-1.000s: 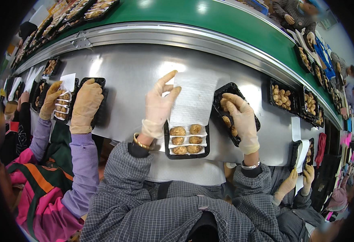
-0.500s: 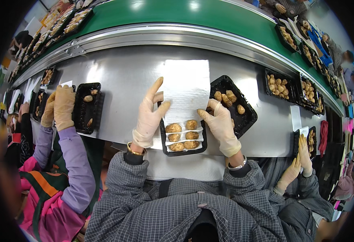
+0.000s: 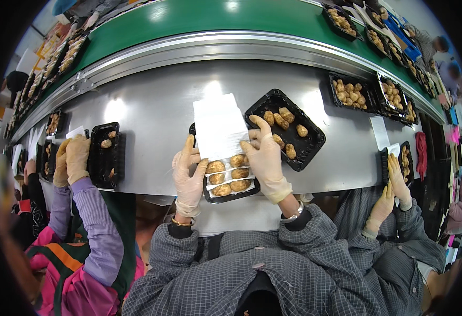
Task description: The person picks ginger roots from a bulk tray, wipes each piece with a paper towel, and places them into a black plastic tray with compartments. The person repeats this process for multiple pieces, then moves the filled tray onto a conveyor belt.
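In front of me a black tray [image 3: 232, 198] holds brown, potato-like lumps [image 3: 220, 190] in short rows, with white paper folded between the rows. The rest of the white paper sheet [image 3: 220, 124] stretches away over the tray's far part. My left hand [image 3: 187, 179], in a pale glove, is closed at the sheet's left edge, its thumb beside the farthest row. On the right edge, my gloved right hand [image 3: 266, 163] pinches the paper between thumb and fingers. Just beyond it, a larger black tray [image 3: 307, 159] lies tilted with several loose lumps.
A green conveyor belt [image 3: 273, 23] runs behind a metal rail [image 3: 188, 48]. Filled trays [image 3: 353, 108] stand at the right. At the left, a co-worker's gloved hands [image 3: 74, 158] are beside a black tray [image 3: 101, 174]; another co-worker's hands [image 3: 390, 192] work at the right.
The tray and paper appear farther left, with the sheet's far end lower and slightly tilted. My left thumb has come down beside the farthest row; my right hand has moved in over the paper's edge.
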The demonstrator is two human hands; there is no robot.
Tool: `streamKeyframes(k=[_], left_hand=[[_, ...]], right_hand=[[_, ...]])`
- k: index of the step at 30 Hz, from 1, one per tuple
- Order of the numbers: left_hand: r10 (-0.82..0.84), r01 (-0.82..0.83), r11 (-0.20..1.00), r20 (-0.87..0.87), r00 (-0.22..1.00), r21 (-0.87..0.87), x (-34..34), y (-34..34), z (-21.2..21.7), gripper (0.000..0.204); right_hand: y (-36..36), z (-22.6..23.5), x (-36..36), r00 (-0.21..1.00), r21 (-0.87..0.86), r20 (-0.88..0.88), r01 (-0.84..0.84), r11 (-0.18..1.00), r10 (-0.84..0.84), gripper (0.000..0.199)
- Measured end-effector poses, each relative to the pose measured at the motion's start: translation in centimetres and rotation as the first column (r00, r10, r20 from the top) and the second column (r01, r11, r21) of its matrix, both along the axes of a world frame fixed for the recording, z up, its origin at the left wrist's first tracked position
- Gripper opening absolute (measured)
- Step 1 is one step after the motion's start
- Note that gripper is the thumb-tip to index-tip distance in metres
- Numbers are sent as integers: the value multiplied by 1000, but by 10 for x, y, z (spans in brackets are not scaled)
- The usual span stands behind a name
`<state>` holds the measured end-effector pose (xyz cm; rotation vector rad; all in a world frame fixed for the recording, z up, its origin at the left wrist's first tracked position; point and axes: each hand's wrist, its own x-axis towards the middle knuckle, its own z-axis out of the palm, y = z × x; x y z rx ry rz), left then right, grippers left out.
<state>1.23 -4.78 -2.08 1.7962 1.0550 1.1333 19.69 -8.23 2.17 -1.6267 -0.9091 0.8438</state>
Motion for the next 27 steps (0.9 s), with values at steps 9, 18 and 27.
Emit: streamKeyframes(k=[9, 18, 27], left_hand=[[107, -3, 928, -259, 960, 372, 2, -2, 11, 26], [123, 83, 907, -448, 885, 414, -6, 1, 17, 23], [-57, 312, 874, -557, 829, 374, 19, 11, 43, 37]], right_hand=[[-7, -9, -3, 944, 239, 331, -83, 968, -1, 10], [-16, -5, -3, 778, 102, 614, -246, 964, 134, 12], [-16, 3, 9, 626, 196, 780, -276, 941, 21, 16]])
